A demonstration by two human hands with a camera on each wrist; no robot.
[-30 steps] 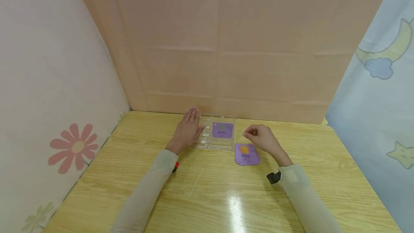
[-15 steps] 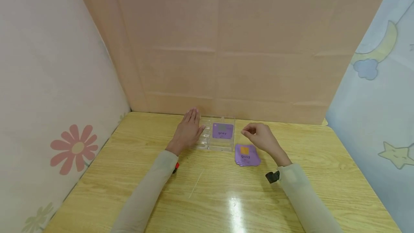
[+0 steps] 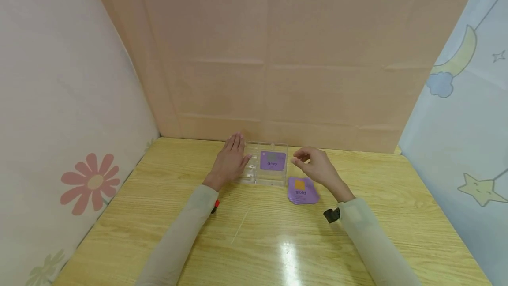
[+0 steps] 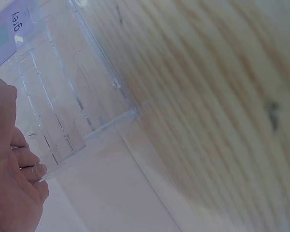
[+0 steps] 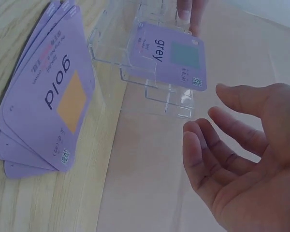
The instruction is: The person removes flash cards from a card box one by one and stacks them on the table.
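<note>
A clear tiered plastic card stand (image 3: 251,175) sits near the table's back edge, with a purple "grey" card (image 3: 273,161) propped upright in it. My left hand (image 3: 228,162) rests along the stand's left side, fingers straight and thumb toward the tiers; in the left wrist view its fingertips (image 4: 38,170) are right at the stand's edge. My right hand (image 3: 317,167) hovers just right of the stand, thumb and fingers parted around nothing, as the right wrist view confirms. Below it lies a fanned stack of purple cards (image 3: 302,195), with "gold" on top.
The wooden table (image 3: 158,233) ends behind the stand at an upright brown panel (image 3: 317,78). Patterned fabric walls close off the left and right sides. A thin pale strip (image 3: 240,226) lies on the table in front of the stand.
My right hand has shifted slightly left toward the stand, and its thumb and fingertips have spread apart. The left hand, the stand and the cards stay where they were.
</note>
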